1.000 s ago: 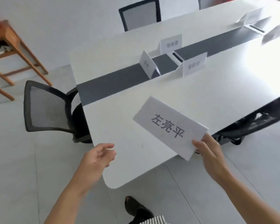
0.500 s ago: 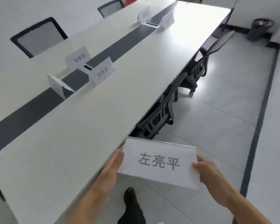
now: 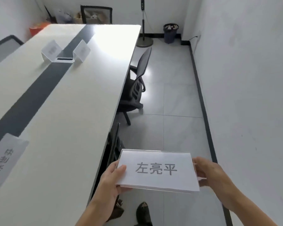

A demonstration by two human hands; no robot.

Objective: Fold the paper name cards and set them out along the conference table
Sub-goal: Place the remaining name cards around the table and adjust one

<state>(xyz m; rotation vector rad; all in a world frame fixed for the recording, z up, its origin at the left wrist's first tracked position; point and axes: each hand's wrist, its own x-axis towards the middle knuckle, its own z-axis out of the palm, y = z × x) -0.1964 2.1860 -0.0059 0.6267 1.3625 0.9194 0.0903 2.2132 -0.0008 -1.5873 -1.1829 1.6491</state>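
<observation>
A white name card (image 3: pixel 157 170) with three grey printed characters sits in a clear plastic holder, held level over the floor just off the table's right edge. My left hand (image 3: pixel 112 178) grips its left end and my right hand (image 3: pixel 209 173) grips its right end. The long white conference table (image 3: pixel 69 115) with a dark grey centre strip fills the left. Two standing name cards (image 3: pixel 50 49) (image 3: pixel 82 50) flank a slot far along the strip. Another card (image 3: pixel 6 155) stands at the near left, its print facing away.
Two black mesh chairs (image 3: pixel 136 88) (image 3: pixel 115 144) are tucked under the table's right edge. Beyond the table's far end stand a fan pole (image 3: pixel 143 26) with round base and a dark waste bin (image 3: pixel 170 33). A white wall (image 3: pixel 252 95) bounds the narrow tiled aisle on the right.
The view has swung right along the table's side. The card has come off the tabletop into both hands; a second ago only my right hand held it.
</observation>
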